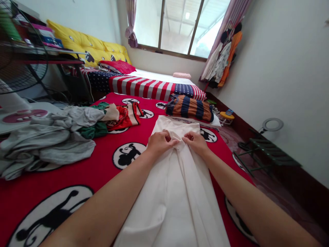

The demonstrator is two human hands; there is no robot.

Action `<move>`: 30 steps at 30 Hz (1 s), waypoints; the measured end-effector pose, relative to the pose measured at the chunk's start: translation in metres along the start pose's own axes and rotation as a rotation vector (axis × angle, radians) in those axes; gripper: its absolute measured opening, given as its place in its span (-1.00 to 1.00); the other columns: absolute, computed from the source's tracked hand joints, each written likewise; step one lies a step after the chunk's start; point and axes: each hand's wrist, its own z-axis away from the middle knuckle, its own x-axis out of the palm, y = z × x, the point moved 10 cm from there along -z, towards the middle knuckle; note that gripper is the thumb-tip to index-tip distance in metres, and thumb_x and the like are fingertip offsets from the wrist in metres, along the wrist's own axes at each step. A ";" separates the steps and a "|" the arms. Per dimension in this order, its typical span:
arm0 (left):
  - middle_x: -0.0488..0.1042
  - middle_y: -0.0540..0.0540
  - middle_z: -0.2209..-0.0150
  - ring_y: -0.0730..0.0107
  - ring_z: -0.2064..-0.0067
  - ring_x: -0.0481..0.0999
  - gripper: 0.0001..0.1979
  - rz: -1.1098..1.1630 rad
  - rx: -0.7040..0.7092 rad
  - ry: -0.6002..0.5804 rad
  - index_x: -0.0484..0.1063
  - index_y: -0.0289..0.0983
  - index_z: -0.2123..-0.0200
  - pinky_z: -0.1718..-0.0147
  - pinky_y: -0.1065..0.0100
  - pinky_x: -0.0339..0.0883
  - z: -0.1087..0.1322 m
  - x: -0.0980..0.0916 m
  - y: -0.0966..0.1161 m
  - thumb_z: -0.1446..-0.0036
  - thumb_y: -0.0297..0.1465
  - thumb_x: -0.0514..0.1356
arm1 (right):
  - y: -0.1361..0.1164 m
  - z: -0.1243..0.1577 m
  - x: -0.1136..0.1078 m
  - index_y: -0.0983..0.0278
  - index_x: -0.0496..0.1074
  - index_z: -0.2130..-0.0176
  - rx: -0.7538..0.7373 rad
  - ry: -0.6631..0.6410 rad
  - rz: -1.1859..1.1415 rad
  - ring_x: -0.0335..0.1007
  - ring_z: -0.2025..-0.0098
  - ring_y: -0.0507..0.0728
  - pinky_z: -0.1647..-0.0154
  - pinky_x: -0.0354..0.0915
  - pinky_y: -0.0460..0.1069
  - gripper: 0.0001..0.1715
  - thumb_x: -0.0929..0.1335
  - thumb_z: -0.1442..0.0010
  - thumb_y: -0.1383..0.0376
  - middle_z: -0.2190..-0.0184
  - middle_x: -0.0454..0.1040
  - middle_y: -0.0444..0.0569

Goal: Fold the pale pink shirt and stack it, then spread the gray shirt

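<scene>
A long cream-white garment [177,192] lies stretched out on a red blanket [102,164] printed with black monkey circles. My left hand [159,141] is closed, pinching a fold of the cloth near its middle. My right hand [197,140] is closed too, pinching the same bunched fold just to the right. The two hands almost touch. Beyond them the far end of the garment lies flat.
A heap of grey, green and red clothes [59,133] lies at the left. A folded orange-and-navy striped cloth [190,108] sits ahead, with a stars-and-stripes blanket [146,85] behind. A fan [17,61] stands far left. A ring light [271,125] and green rack [267,151] stand on the floor at right.
</scene>
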 end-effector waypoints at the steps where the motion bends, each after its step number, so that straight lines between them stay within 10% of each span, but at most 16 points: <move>1: 0.39 0.00 0.54 0.43 0.48 0.33 -0.70 0.048 0.052 -0.031 0.40 -0.24 0.60 0.50 0.42 0.04 0.001 0.005 0.005 0.11 -0.14 0.30 | 0.002 0.002 0.002 0.26 0.51 0.32 0.005 0.007 -0.015 0.34 0.42 0.06 0.39 0.18 -0.07 -0.71 0.37 -0.06 0.10 0.45 0.50 -0.08; 6: 0.19 0.10 0.60 0.55 0.52 0.19 -0.68 0.351 0.072 -0.094 0.22 -0.27 0.66 0.51 0.47 0.05 -0.005 0.006 -0.003 0.06 -0.23 0.22 | 0.006 0.009 0.000 0.26 0.51 0.32 0.001 0.102 -0.077 0.32 0.41 0.05 0.38 0.19 -0.07 -0.74 0.34 -0.09 0.14 0.41 0.50 -0.08; 11: 0.27 0.05 0.61 0.42 0.51 0.30 -0.82 -0.067 0.002 -0.055 0.33 -0.25 0.62 0.51 0.42 0.11 -0.006 -0.002 -0.012 0.16 -0.34 0.28 | 0.006 0.011 0.000 0.26 0.49 0.29 -0.003 0.119 -0.055 0.31 0.41 0.04 0.40 0.17 -0.08 -0.78 0.36 -0.08 0.19 0.38 0.49 -0.08; 18: 0.35 -0.14 -0.09 0.17 -0.15 0.28 -0.56 -0.203 0.412 0.080 0.36 -0.17 -0.04 -0.12 0.22 0.16 0.011 -0.006 0.055 -0.05 -0.47 0.19 | 0.001 0.013 0.003 0.25 0.47 0.26 -0.018 0.120 0.000 0.31 0.37 0.05 0.35 0.18 -0.07 -0.79 0.33 -0.13 0.19 0.34 0.47 -0.06; 25: 0.44 -0.18 0.04 0.10 0.00 0.41 -0.71 -0.272 0.083 0.027 0.50 -0.17 0.09 0.00 0.15 0.29 -0.006 -0.004 -0.020 -0.08 -0.42 0.20 | 0.000 0.014 0.003 0.26 0.45 0.27 -0.040 0.119 -0.045 0.31 0.37 0.06 0.32 0.21 -0.05 -0.83 0.32 -0.12 0.26 0.35 0.44 -0.06; 30: 0.38 -0.23 -0.01 0.09 -0.08 0.36 -0.59 -0.235 0.088 0.089 0.44 -0.25 0.02 -0.08 0.10 0.26 -0.004 -0.014 -0.031 0.00 -0.53 0.22 | -0.005 0.021 0.000 0.30 0.43 0.19 -0.117 0.079 -0.104 0.35 0.34 0.06 0.25 0.30 -0.04 -0.77 0.32 -0.08 0.37 0.30 0.42 -0.03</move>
